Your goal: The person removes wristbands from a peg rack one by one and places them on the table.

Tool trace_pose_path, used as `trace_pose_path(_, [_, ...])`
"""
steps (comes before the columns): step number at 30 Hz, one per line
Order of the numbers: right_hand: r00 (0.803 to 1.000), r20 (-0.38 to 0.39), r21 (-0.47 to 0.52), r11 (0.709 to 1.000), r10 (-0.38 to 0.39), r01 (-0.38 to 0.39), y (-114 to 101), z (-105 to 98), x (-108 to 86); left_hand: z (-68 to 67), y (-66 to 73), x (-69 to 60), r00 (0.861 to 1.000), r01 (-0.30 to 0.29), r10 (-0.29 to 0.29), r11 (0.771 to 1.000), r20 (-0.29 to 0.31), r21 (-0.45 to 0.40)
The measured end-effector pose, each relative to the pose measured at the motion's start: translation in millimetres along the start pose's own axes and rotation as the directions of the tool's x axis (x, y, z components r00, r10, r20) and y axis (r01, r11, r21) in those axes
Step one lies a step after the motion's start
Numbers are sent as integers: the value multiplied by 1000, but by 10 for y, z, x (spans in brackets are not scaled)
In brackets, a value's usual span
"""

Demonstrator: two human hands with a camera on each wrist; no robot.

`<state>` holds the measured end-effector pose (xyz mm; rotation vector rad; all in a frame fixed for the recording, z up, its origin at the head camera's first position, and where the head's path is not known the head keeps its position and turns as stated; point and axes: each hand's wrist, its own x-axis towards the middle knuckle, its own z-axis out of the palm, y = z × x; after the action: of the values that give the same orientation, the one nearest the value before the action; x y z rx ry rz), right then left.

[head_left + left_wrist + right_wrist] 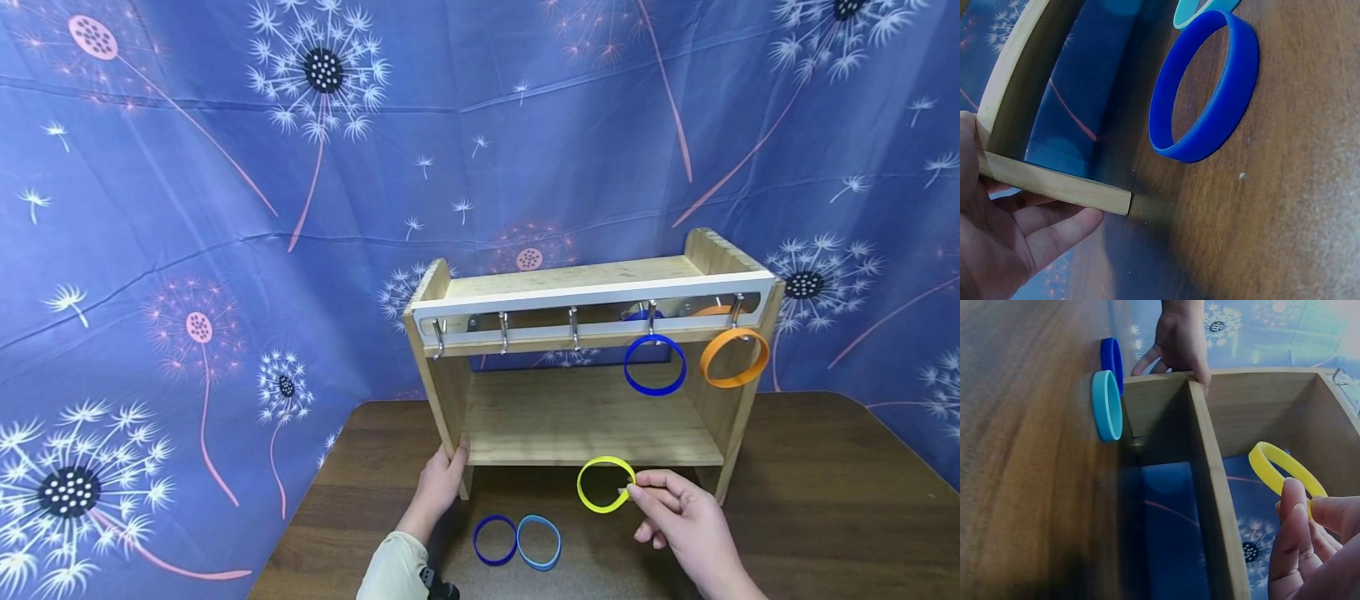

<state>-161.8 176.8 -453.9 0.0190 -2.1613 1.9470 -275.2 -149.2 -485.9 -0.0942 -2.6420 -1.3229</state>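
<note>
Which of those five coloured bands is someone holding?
The yellow band, pinched in the right hand. The orange band and one blue band hang on hooks; the light blue band and another blue band lie on the table.

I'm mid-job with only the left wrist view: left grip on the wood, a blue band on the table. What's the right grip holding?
Observer: The right grip pinches a yellow band.
Operator: Are any bands hung up?
Observer: Yes, another blue band and an orange band hang from metal hooks.
Operator: How many hooks altogether?
Observer: Five, in a row along the front of the wooden shelf.
</note>
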Motion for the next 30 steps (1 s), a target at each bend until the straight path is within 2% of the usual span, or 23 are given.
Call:
trace_pose_path(8, [999,47,3,1000,-4,4,104,0,-35,4,-2,6,1000,-1,1,1000,-5,-4])
trace_pose_path(16, [992,110,-28,998,66,-63,193,0,-36,3,-6,1,1000,8,-8,1000,-4,-2])
trace_pose_path(25, [981,175,-38,996,84,-79,263,-2,-31,5,-15,4,1000,9,-9,1000,-9,6])
trace_pose_path(30, [972,202,-69,992,122,-110,319,12,-14,4,-20,4,1000,9,-9,1000,-8,1])
